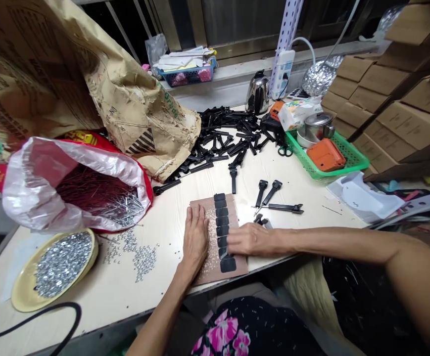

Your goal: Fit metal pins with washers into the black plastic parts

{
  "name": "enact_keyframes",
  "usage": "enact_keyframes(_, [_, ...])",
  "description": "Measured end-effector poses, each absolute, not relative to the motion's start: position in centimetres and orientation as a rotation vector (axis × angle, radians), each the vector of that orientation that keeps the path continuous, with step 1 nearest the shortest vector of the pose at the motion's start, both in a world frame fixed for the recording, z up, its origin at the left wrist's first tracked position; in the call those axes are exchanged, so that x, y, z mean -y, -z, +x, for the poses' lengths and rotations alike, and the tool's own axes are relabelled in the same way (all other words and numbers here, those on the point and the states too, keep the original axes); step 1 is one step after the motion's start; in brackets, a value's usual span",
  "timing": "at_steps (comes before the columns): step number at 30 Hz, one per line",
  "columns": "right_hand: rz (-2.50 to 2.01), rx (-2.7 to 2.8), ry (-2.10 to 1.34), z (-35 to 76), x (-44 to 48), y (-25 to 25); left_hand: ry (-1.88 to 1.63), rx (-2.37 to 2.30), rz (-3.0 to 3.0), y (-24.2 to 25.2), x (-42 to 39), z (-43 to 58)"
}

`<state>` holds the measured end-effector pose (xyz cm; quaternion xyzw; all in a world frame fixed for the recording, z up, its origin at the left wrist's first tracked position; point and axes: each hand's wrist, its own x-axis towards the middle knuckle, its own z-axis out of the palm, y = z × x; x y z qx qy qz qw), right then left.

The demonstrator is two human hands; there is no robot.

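A brown board (235, 267) lies at the table's front edge with a column of black flat pieces (222, 227) set in it and small silver bits scattered on its left half. My left hand (195, 238) rests flat on the board's left part, fingers stretched forward and open. My right hand (250, 239) comes in from the right with its fingertips touching the black pieces near the column's lower end; the fingers are loosely extended. Three loose black handle parts (274, 198) lie just beyond my right hand.
A big heap of black parts (222, 136) lies behind. A plastic bag of long pins (88, 190) and a yellow dish of silver bits (57, 267) sit left. A green basket (348, 165), kettle (257, 93) and stacked cartons (393, 99) stand right.
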<state>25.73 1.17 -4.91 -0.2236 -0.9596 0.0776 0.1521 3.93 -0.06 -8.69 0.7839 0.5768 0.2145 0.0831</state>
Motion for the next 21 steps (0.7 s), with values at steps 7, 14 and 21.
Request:
enact_keyframes(7, [-0.757, 2.722, -0.247, 25.8, -0.7, 4.9, -0.613, -1.722, 2.365, 8.6, 0.1, 4.0])
enact_keyframes(14, [-0.806, 2.669, -0.283, 25.7, 0.3, 5.3, -0.575, -1.733, 2.392, 8.2, 0.3, 4.3])
enact_keyframes(21, [-0.847, 2.672, -0.405, 26.7, 0.2, 4.7, -0.608, -1.723, 2.391, 8.6, 0.4, 3.9])
